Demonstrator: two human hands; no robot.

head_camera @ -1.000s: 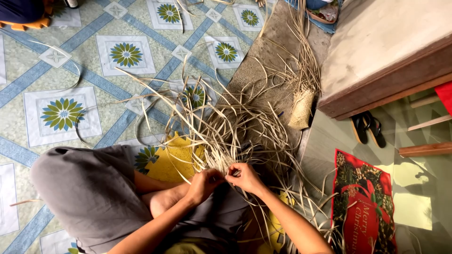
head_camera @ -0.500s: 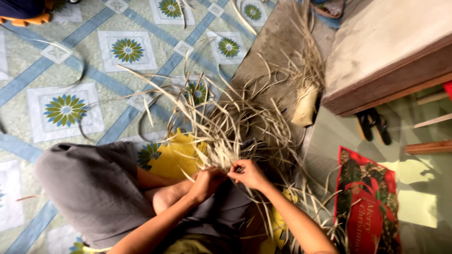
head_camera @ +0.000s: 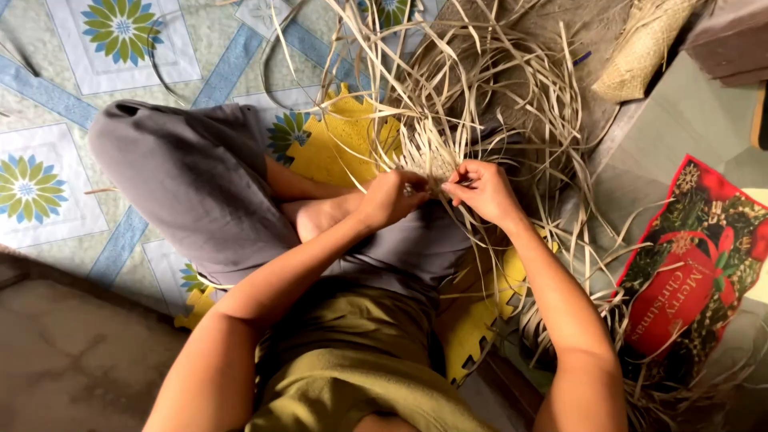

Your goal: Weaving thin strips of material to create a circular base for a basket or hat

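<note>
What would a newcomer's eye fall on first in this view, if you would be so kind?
Most likely the tangle of pale straw strips fanning out at top centre, where the left hand and right hand pinch its woven edge above the lap. Next, the red festive bag at right and the yellow mat under the legs.

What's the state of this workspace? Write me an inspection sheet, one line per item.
Surface: patterned floor covering with flower tiles; a yellow mat under the seated person.
Job's things: a partly woven piece with long pale straw strips fanning outward.
Clutter: loose strips scattered over the floor; a woven pouch at upper right; a red festive bag at right.
Grips: left hand and right hand both pinch strips at the weave's near edge.
Cables: nothing seen.
Surroundings: grey trousers on folded legs; wooden furniture edge at top right.
</note>
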